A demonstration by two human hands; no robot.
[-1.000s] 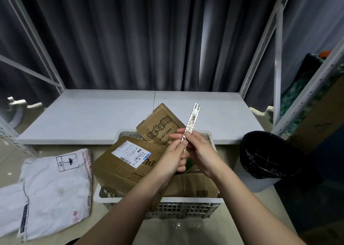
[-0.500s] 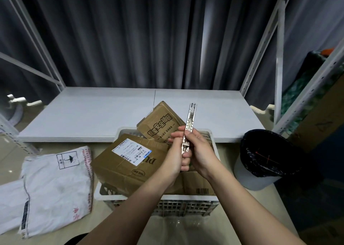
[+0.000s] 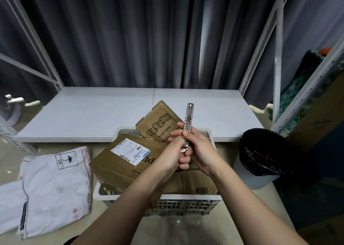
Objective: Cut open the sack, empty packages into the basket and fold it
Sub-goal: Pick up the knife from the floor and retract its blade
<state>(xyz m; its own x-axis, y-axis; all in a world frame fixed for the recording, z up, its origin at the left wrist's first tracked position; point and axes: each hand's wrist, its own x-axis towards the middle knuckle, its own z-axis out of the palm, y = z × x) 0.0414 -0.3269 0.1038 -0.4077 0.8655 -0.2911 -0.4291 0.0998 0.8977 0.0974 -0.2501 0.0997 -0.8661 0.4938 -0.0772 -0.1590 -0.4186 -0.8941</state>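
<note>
Both my hands hold a slim metal utility knife [image 3: 189,118] upright above the white plastic basket [image 3: 186,205]. My right hand [image 3: 201,151] grips its lower half, and my left hand [image 3: 173,151] curls around its bottom end. The basket holds several brown cardboard packages: a large one with a white label [image 3: 121,162], a smaller one with black printing [image 3: 158,121] leaning at the back, and another [image 3: 195,185] under my wrists. A white woven sack [image 3: 55,185] lies flat and folded on the floor to the left.
A low white shelf board [image 3: 93,112] runs behind the basket, framed by white metal rack posts [image 3: 278,73]. A bin with a black liner [image 3: 264,155] stands to the right. Dark curtains hang behind. Clear plastic [image 3: 176,224] lies on the floor in front of the basket.
The knife has turned from tilted right to nearly upright, and its exposed length above my hands has shortened. My hands have closed tighter together around its lower end.
</note>
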